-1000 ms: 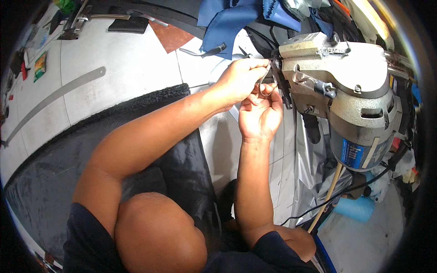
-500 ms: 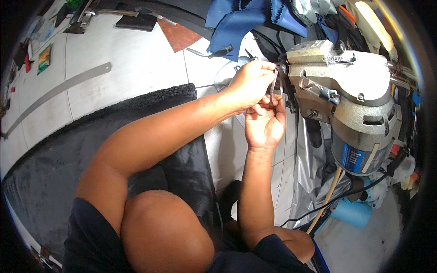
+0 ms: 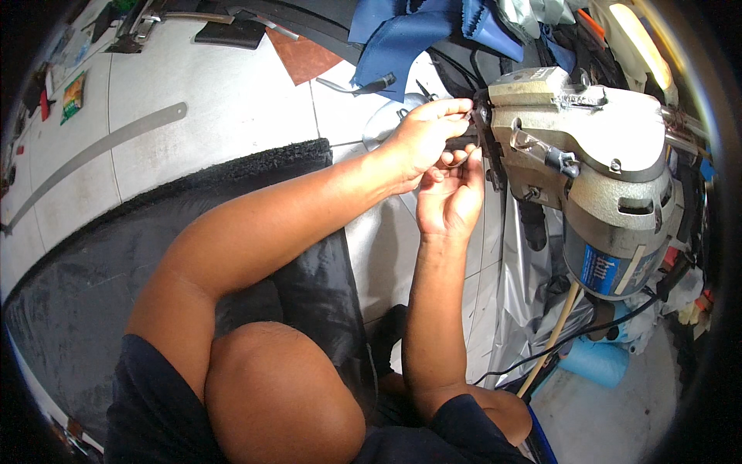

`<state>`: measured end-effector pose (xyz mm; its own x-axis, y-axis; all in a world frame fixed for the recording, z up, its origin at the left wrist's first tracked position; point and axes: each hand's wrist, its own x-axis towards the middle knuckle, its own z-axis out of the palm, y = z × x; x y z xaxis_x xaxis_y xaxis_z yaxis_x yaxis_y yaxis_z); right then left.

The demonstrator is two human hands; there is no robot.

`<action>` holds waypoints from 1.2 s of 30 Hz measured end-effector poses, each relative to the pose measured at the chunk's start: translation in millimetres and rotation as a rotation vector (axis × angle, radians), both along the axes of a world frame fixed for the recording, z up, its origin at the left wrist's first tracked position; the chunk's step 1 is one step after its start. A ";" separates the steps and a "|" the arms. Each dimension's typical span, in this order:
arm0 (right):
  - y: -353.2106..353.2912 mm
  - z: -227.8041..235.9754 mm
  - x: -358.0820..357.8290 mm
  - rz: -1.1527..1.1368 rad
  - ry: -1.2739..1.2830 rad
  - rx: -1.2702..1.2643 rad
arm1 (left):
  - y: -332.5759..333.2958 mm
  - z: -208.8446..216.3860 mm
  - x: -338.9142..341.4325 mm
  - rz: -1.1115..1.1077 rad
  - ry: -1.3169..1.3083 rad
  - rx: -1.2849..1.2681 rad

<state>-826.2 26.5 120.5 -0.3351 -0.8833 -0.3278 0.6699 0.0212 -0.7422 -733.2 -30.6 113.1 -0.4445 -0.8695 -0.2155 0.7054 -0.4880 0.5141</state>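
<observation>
A: What's the room like, from the left?

B: A shiny green-and-orange packet (image 3: 73,99) and a long, flat grey metal ruler (image 3: 100,158) lie on the white tiled floor (image 3: 224,100). Below is a big black sheet with a fuzzy edge (image 3: 77,294).

A: And further across?

B: A reddish-brown, pointed flat piece (image 3: 301,56), then a tool with a black handle (image 3: 375,83), just beside some blue fabric with a zigzag-cut edge (image 3: 402,42). On the right stands a bulky grey metal machine with a rounded housing (image 3: 572,124). A light-blue roll (image 3: 597,362) lies below it.

A: How are the hands?

B: The left hand (image 3: 423,139) reaches in from the left, back upward, thumb and forefinger pinched on a thin, narrow strip (image 3: 477,141). The right hand (image 3: 450,203) comes up from below, palm upward, fingers curled and thumb closed on the strip's lower part.

A: Where's that strip exactly?

B: Between the two sets of fingertips, just beside the machine's left end. It's small and partly hidden, so I can't tell whether it touches the machine.
</observation>
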 end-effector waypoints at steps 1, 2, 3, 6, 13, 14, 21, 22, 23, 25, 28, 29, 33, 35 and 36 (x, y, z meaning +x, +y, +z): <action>0.2 -1.4 -1.6 0.028 -0.110 -0.045 | -0.2 1.5 2.3 -0.032 0.027 0.021; 0.7 -2.9 -3.0 0.056 -0.219 -0.090 | 0.7 4.2 2.5 -0.033 0.008 0.072; 1.4 -4.3 -4.5 0.084 -0.329 -0.135 | 2.2 7.2 1.9 -0.034 -0.010 0.122; 10.6 -0.5 -2.4 0.086 -0.424 -0.149 | 1.1 10.8 5.7 -0.017 -0.078 0.088; 27.2 2.4 -0.8 0.049 -0.435 -0.080 | 8.0 24.9 6.4 -0.035 -0.406 0.023; 28.5 4.1 -2.7 0.053 -0.458 -0.070 | 12.8 29.4 7.3 -0.089 -0.477 0.045; 33.1 14.1 -16.1 0.215 -0.297 0.003 | 21.8 14.5 -4.4 -0.186 -0.372 -0.070; 34.8 17.1 -19.0 0.233 -0.246 0.029 | 21.7 13.1 -4.1 -0.197 -0.372 -0.043; 36.7 21.2 -21.7 0.251 -0.194 0.055 | 21.1 10.0 -5.5 -0.211 -0.354 -0.054; 41.4 37.6 -24.5 0.291 0.147 0.226 | 20.9 2.5 -10.9 -0.233 -0.318 -0.072; 60.0 60.7 -36.9 0.317 0.690 0.460 | 28.7 -4.6 -15.9 -0.117 -0.371 -0.135; 69.7 62.7 -62.5 0.343 0.882 0.469 | 30.8 2.4 -15.8 -0.146 -0.365 -0.126; 90.6 85.7 -124.4 0.353 1.656 0.357 | 31.0 -0.1 -18.0 -0.173 -0.253 -0.078; 94.2 91.1 -140.9 0.329 1.958 0.260 | 32.5 -3.3 -20.4 -0.167 -0.267 -0.012; 96.8 88.0 -151.8 0.343 2.048 0.202 | 33.5 -4.5 -22.8 -0.164 -0.272 0.020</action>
